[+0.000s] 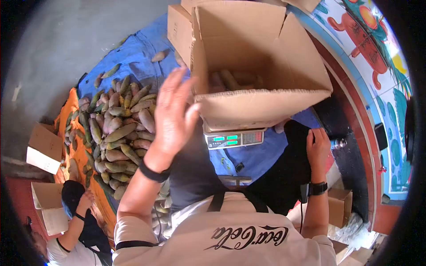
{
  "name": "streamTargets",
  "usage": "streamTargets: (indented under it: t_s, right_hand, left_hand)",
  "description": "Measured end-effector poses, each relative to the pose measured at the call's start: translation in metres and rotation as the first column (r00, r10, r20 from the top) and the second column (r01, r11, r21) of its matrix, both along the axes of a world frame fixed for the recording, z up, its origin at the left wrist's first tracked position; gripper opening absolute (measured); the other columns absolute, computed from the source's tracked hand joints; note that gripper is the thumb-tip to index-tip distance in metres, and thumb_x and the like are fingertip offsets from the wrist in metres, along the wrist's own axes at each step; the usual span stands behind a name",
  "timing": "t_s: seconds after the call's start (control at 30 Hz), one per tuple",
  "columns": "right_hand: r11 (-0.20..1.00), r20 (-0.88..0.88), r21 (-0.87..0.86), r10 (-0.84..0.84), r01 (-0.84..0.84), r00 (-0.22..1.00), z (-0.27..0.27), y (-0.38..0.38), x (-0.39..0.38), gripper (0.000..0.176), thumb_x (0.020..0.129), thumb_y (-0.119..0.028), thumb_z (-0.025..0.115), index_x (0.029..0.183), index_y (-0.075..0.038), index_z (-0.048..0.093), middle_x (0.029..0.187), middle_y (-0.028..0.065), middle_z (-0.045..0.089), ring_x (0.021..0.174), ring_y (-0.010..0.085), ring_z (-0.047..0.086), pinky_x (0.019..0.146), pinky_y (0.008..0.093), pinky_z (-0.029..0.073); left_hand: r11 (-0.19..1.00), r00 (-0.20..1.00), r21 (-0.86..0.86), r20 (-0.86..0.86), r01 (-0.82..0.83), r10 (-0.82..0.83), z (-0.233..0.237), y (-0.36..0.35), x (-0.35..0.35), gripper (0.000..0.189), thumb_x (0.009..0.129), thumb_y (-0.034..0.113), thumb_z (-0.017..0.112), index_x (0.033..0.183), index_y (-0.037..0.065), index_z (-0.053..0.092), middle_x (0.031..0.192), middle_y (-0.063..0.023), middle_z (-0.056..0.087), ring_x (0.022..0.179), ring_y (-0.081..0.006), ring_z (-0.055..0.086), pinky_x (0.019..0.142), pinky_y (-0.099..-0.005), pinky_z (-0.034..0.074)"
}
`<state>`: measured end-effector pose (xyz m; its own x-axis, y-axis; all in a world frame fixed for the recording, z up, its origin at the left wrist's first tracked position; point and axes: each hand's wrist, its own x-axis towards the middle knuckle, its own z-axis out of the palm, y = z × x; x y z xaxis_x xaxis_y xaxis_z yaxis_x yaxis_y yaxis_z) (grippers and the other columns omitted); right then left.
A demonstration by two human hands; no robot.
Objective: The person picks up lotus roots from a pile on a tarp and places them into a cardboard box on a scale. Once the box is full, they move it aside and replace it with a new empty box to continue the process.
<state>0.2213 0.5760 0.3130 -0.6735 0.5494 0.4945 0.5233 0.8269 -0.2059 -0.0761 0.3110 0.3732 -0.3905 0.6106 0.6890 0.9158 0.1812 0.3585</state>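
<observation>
Bare and fingers spread, the left hand point(173, 113) is hovering right beside a big, open, brown cardboard box point(262, 106); can't tell if it's touching. The right hand point(318, 148) is curling loosely by the knee in black trousers point(295, 146), can't see whether it's gripping anything. The box is sitting on a white digital scale point(233, 138), with a few long, knobbly, green-and-purple tubers point(229, 80) lying inside, and a heap of similar ones point(120, 133) is covering the blue sheet point(146, 48) off to the left. Tubers are looking firm and fairly weighty, maybe bruisable, so cup their middles. Box walls seem stiffish, flaps bendy: I'd be supporting its base, not tugging flaps.
</observation>
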Motion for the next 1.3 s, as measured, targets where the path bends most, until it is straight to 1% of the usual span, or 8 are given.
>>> streamTargets:
  t_s: [0.17, 0.3, 0.47, 0.63, 0.7, 0.97, 1.13, 1.3]
  right_hand:
    - [1.0, -0.018, -0.002, 0.013, -0.013, 1.0, 0.001, -0.001, -0.003, 0.012, 0.084, -0.008, 0.059, 0.076, 0.0, 0.055, 0.073, 0.0154, 0.055, 0.07, 0.0355, 0.055, 0.061, 0.0434, 0.044]
    - [1.0, -0.001, 0.0, 0.007, -0.007, 1.0, -0.001, 0.0, -0.003, 0.011, 0.084, -0.008, 0.059, 0.077, 0.0, 0.056, 0.075, 0.0151, 0.056, 0.07, 0.0353, 0.056, 0.062, 0.0433, 0.045]
    - [1.0, 0.026, -0.009, 0.008, -0.008, 1.0, 0.003, -0.002, -0.005, 0.011, 0.084, -0.008, 0.059, 0.078, 0.0, 0.056, 0.078, 0.0152, 0.057, 0.071, 0.0354, 0.056, 0.063, 0.0432, 0.045]
    - [0.999, 0.061, 0.038, 0.03, -0.032, 0.998, 0.003, -0.006, -0.007, 0.006, 0.086, -0.003, 0.057, 0.082, 0.001, 0.055, 0.078, 0.0173, 0.056, 0.07, 0.0369, 0.056, 0.061, 0.0419, 0.044]
    - [1.0, 0.073, 0.011, -0.027, 0.026, 0.997, -0.002, 0.0, -0.003, 0.007, 0.085, -0.006, 0.058, 0.081, -0.001, 0.057, 0.082, 0.0154, 0.058, 0.074, 0.0359, 0.057, 0.065, 0.0433, 0.046]
    - [0.998, 0.127, 0.065, -0.006, -0.002, 0.992, -0.008, 0.009, 0.004, 0.005, 0.086, -0.005, 0.057, 0.084, 0.0, 0.057, 0.084, 0.0162, 0.059, 0.076, 0.0361, 0.058, 0.065, 0.0413, 0.047]
    - [0.999, 0.159, 0.053, -0.001, -0.008, 0.987, -0.008, 0.01, 0.003, 0.008, 0.088, -0.007, 0.056, 0.085, 0.001, 0.057, 0.087, 0.0167, 0.059, 0.077, 0.0365, 0.058, 0.066, 0.0415, 0.048]
    - [0.996, 0.203, 0.085, -0.006, -0.012, 0.979, -0.007, 0.009, -0.001, 0.012, 0.09, -0.009, 0.054, 0.085, 0.001, 0.057, 0.085, 0.0171, 0.058, 0.077, 0.0371, 0.058, 0.065, 0.0432, 0.047]
  left_hand:
    - [0.977, 0.934, 0.112, 0.331, -0.181, 0.135, -0.031, -0.041, -0.017, 0.041, 0.096, 0.021, 0.048, 0.129, -0.003, 0.045, 0.135, -0.0205, 0.046, 0.128, -0.031, 0.042, 0.107, -0.0411, 0.03]
    - [0.938, 0.86, -0.09, 0.378, -0.334, 0.342, -0.084, -0.092, -0.034, 0.041, 0.096, 0.015, 0.047, 0.132, -0.003, 0.041, 0.13, -0.0215, 0.05, 0.124, -0.0318, 0.046, 0.104, -0.0394, 0.035]
    - [0.801, 0.808, -0.438, 0.233, -0.409, 0.54, -0.178, -0.155, -0.033, 0.04, 0.087, 0.013, 0.057, 0.123, -0.003, 0.047, 0.115, -0.025, 0.055, 0.106, -0.0426, 0.051, 0.092, -0.0469, 0.042]
    - [0.622, 0.839, -0.697, 0.053, -0.358, 0.542, -0.325, -0.249, -0.023, 0.032, 0.08, 0.018, 0.063, 0.107, 0.002, 0.057, 0.106, -0.0194, 0.059, 0.1, -0.0384, 0.054, 0.092, -0.0448, 0.042]
    - [0.583, 0.684, -0.767, 0.276, -0.267, 0.676, -0.319, -0.259, -0.004, 0.024, 0.081, 0.019, 0.062, 0.1, 0.005, 0.061, 0.102, -0.017, 0.062, 0.099, -0.0352, 0.055, 0.092, -0.0432, 0.042]
    - [0.341, 0.289, -0.937, 0.307, -0.072, 0.907, -0.357, -0.315, 0.052, 0.036, 0.081, 0.033, 0.06, 0.108, 0.01, 0.064, 0.106, -0.0195, 0.065, 0.103, -0.036, 0.06, 0.09, -0.0426, 0.047]
    - [0.334, 0.157, -0.939, 0.342, 0.075, 0.926, -0.367, -0.322, 0.077, 0.044, 0.081, 0.03, 0.059, 0.121, 0.012, 0.059, 0.119, -0.0193, 0.059, 0.111, -0.0351, 0.056, 0.097, -0.0417, 0.044]
    - [0.24, 0.214, -0.97, 0.245, 0.047, 0.946, -0.361, -0.313, 0.09, 0.057, 0.08, 0.026, 0.063, 0.132, 0.012, 0.046, 0.135, -0.0169, 0.044, 0.123, -0.0373, 0.044, 0.1, -0.0454, 0.04]
